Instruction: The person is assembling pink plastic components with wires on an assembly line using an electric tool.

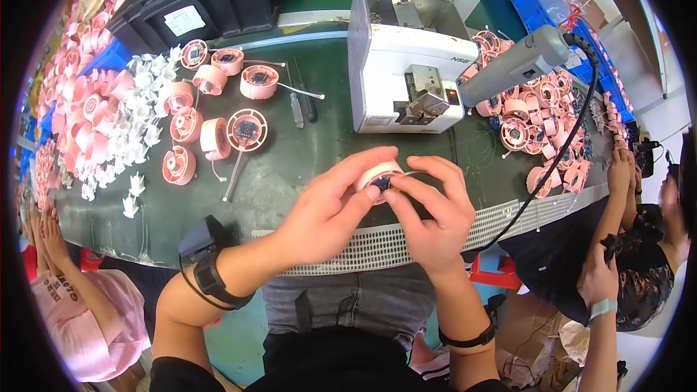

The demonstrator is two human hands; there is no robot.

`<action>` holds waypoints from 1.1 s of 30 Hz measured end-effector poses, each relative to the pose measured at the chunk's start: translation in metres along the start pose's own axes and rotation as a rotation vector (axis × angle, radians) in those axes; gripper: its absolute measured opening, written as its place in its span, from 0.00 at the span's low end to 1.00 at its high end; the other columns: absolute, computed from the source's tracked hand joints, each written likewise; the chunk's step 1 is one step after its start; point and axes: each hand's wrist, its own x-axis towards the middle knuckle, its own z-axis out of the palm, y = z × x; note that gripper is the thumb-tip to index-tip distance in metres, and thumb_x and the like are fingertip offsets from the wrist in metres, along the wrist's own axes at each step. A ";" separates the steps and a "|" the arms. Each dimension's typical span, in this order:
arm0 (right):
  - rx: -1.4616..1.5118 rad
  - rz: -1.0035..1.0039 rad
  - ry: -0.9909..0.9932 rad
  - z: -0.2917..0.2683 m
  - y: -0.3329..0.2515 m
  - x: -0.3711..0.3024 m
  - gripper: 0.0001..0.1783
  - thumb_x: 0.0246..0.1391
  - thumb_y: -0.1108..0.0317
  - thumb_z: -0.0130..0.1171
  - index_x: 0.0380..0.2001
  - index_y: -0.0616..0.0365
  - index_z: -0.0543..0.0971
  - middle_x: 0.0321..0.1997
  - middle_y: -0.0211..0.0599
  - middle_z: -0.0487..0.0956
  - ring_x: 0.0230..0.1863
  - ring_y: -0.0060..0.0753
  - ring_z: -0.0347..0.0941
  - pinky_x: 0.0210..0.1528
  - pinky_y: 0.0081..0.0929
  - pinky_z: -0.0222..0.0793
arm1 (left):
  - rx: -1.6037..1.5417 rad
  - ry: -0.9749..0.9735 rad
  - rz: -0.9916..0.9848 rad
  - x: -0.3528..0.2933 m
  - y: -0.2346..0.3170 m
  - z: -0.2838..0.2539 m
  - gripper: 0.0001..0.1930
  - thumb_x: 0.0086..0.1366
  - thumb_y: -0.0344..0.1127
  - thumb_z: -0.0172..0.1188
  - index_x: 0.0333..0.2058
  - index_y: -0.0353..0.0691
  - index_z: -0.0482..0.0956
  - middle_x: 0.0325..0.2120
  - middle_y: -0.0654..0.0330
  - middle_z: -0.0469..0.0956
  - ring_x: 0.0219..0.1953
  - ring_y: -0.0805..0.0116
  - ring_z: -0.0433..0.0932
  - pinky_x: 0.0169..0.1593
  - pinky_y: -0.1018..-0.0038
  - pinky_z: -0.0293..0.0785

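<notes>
While the left hand (323,207) clasps a pink round housing (377,171) between thumb and fingers, the right hand (435,221) has its thumb and forefinger bunched at the dark circuit board (382,182) inside; whether they pinch the board, a wire or the rim, I cannot tell. Fingers cover much of the housing, which sits between the 2 hands, over the near part of the green desk (290,167), in front of the white machine (403,65).

A grey cylindrical device (515,69) hides part of the heap of pink housings (534,109) at right, and overlapping makes these hard to count. Beside 2 screwdrivers (297,110) at left lie loose housings (247,129), some with leads. The black crate (210,14) is cut off by the upper rim; its white contents show only partly. At both sides, co-workers are cropped by the dark fisheye border.
</notes>
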 end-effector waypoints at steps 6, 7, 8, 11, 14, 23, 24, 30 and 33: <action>-0.156 0.110 0.094 0.009 -0.017 -0.004 0.12 0.39 0.74 0.72 0.32 0.59 0.85 0.42 0.39 0.81 0.44 0.43 0.76 0.46 0.34 0.73 | 0.296 0.073 0.233 0.000 -0.010 0.001 0.24 0.69 0.24 0.49 0.63 0.35 0.64 0.59 0.50 0.69 0.53 0.64 0.74 0.53 0.72 0.73; -0.157 0.110 0.096 0.010 -0.017 -0.003 0.12 0.39 0.74 0.72 0.32 0.59 0.85 0.42 0.39 0.81 0.44 0.43 0.76 0.46 0.34 0.73 | 0.297 0.071 0.234 0.000 -0.011 0.001 0.24 0.69 0.24 0.49 0.63 0.35 0.64 0.59 0.50 0.69 0.53 0.64 0.74 0.53 0.72 0.73; -0.071 0.169 0.099 0.012 -0.016 -0.003 0.12 0.39 0.74 0.72 0.32 0.60 0.85 0.41 0.39 0.81 0.44 0.43 0.76 0.46 0.34 0.73 | 0.292 0.075 0.245 -0.001 -0.011 0.001 0.24 0.69 0.24 0.49 0.63 0.35 0.63 0.59 0.50 0.69 0.53 0.64 0.74 0.53 0.71 0.73; 0.079 0.259 0.098 0.013 -0.010 -0.004 0.11 0.39 0.74 0.72 0.31 0.61 0.84 0.40 0.40 0.82 0.43 0.42 0.76 0.46 0.34 0.73 | 0.270 0.074 0.235 -0.001 -0.015 0.001 0.25 0.69 0.24 0.49 0.64 0.34 0.63 0.59 0.50 0.69 0.54 0.63 0.74 0.54 0.71 0.72; 0.152 0.270 0.078 0.011 -0.002 -0.002 0.10 0.39 0.74 0.72 0.29 0.61 0.83 0.40 0.40 0.82 0.44 0.41 0.76 0.46 0.33 0.73 | 0.249 0.035 0.176 -0.001 -0.014 -0.002 0.24 0.70 0.24 0.46 0.65 0.32 0.60 0.60 0.51 0.67 0.57 0.65 0.70 0.58 0.71 0.69; 0.163 0.165 -0.075 -0.001 0.009 0.005 0.09 0.40 0.75 0.71 0.29 0.60 0.83 0.41 0.37 0.82 0.45 0.40 0.76 0.46 0.33 0.73 | -0.003 -0.025 0.032 0.001 -0.011 -0.004 0.23 0.73 0.28 0.44 0.65 0.32 0.57 0.58 0.53 0.67 0.58 0.67 0.69 0.60 0.70 0.69; 0.178 0.150 -0.098 -0.002 0.010 0.005 0.09 0.40 0.76 0.70 0.29 0.60 0.83 0.41 0.37 0.82 0.46 0.40 0.76 0.46 0.33 0.73 | -0.025 -0.033 0.026 0.002 -0.011 -0.004 0.23 0.74 0.28 0.44 0.65 0.32 0.57 0.57 0.54 0.67 0.57 0.67 0.69 0.60 0.70 0.69; 0.172 0.171 -0.079 0.002 0.008 0.003 0.09 0.39 0.76 0.71 0.28 0.60 0.84 0.40 0.38 0.81 0.45 0.40 0.76 0.46 0.33 0.73 | 0.070 -0.033 0.034 0.000 -0.012 -0.004 0.22 0.73 0.27 0.46 0.64 0.33 0.60 0.57 0.55 0.69 0.57 0.68 0.71 0.60 0.70 0.71; 0.197 0.230 -0.029 0.005 0.007 -0.004 0.09 0.40 0.76 0.71 0.28 0.59 0.84 0.40 0.38 0.81 0.45 0.39 0.77 0.45 0.32 0.74 | -0.022 -0.005 0.025 0.002 -0.009 0.001 0.20 0.71 0.23 0.47 0.61 0.34 0.63 0.58 0.54 0.68 0.57 0.68 0.71 0.60 0.69 0.71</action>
